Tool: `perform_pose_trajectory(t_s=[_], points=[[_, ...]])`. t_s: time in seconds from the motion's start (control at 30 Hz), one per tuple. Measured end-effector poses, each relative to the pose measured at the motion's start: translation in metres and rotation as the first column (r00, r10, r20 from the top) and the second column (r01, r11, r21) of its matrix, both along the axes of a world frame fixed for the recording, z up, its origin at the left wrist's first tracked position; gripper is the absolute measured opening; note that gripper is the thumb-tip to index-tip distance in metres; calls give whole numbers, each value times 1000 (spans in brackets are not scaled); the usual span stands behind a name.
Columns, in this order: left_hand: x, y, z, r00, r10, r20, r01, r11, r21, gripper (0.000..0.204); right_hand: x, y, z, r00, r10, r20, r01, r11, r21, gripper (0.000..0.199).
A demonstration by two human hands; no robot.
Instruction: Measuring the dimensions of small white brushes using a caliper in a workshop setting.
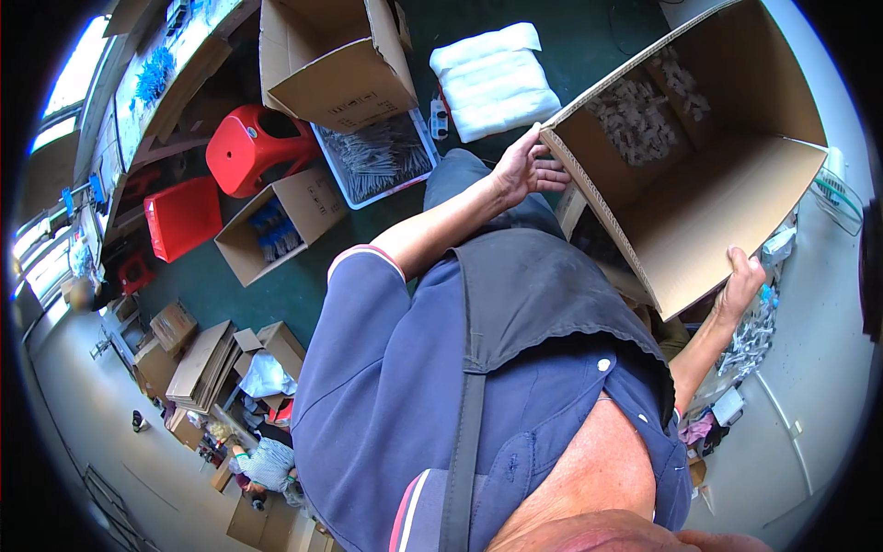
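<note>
A large open cardboard box point(736, 189) stands tilted in front of me on the right, its mouth toward me. Small white pieces point(635, 120) lie in clusters inside it; their kind is too small to make out. My left hand point(531, 170) is at the box's near left corner, thumb against the edge and the other fingers loosely bent beside the cardboard. With the fingers closed over the rim, my right hand point(739, 283) grips the box's near right edge. Both forearms are bare below short blue sleeves.
Left of my legs are a blue-white crate point(345, 175) of thin grey pieces, another cardboard box point(345, 92), a red stool point(248, 152) and a small box point(276, 225) with blue items. A white padded bundle point(492, 78) lies ahead. A fan point(837, 198) stands far right.
</note>
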State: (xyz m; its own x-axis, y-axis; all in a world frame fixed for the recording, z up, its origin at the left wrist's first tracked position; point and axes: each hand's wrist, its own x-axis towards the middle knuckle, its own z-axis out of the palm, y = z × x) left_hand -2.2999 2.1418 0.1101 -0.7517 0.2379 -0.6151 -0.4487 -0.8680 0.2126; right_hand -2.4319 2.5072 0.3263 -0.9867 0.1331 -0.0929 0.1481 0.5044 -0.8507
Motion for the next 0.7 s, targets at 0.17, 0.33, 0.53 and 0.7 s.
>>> perform_pose_trajectory(t_s=[0.17,0.33,0.53,0.7], points=[[17,-26,-18,995,-14,-96,21,997,77,74,2,-1,16,998,-52,29,52,998,-18,22],[35,-75,-118,983,-117,140,169,872,-460,54,11,5,39,990,-92,109,94,996,-13,6],[56,-166,-314,888,174,426,165,744,-647,83,15,13,7,950,-49,310,43,999,25,19],[-16,-177,-369,965,178,192,12,703,-711,99,31,-62,-4,903,-47,427,17,997,75,34]])
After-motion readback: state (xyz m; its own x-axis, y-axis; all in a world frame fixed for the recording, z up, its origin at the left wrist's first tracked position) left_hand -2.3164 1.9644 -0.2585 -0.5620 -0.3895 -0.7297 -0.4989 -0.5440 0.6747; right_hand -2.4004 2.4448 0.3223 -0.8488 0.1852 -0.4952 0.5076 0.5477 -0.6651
